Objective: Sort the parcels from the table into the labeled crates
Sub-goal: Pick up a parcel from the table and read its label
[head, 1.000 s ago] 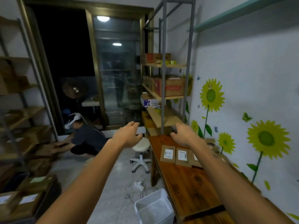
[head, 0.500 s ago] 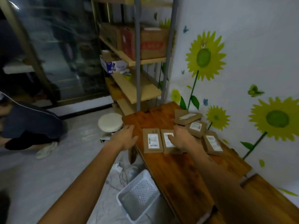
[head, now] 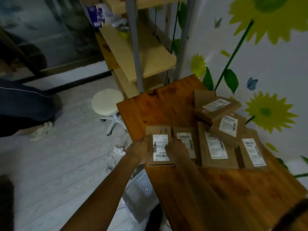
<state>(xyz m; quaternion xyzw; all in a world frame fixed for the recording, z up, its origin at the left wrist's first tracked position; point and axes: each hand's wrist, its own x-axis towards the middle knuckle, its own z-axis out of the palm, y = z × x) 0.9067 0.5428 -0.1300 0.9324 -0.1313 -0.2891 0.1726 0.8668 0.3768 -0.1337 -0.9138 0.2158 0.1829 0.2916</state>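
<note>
Head view: both hands meet on the nearest parcel (head: 160,145), a flat brown cardboard packet with a white shipping label, lying at the left front edge of the wooden table (head: 221,194). The left hand (head: 139,151) holds its left edge with fingers curled against the side, and the right hand (head: 177,152) holds its right edge, thumb resting on the label. So each grip is closed on this one parcel, though blur hides how far the fingers reach underneath.

The parcel appears to rest on, or just above, another packet whose top edge shows behind it. Five or so further parcels (head: 216,144) lie just beside it to the right, some overlapping and two stacked toward the wall.

To do this step well, I would lift the parcel straight up and level, so the one beneath is not dragged off the table edge. The label should stay face up and uncovered, so the thumb ought to slide clear of the print before reading it. A white perforated crate (head: 140,192) stands on the floor just below the table edge; its label is not legible here, so the destination must be checked before dropping.
</note>
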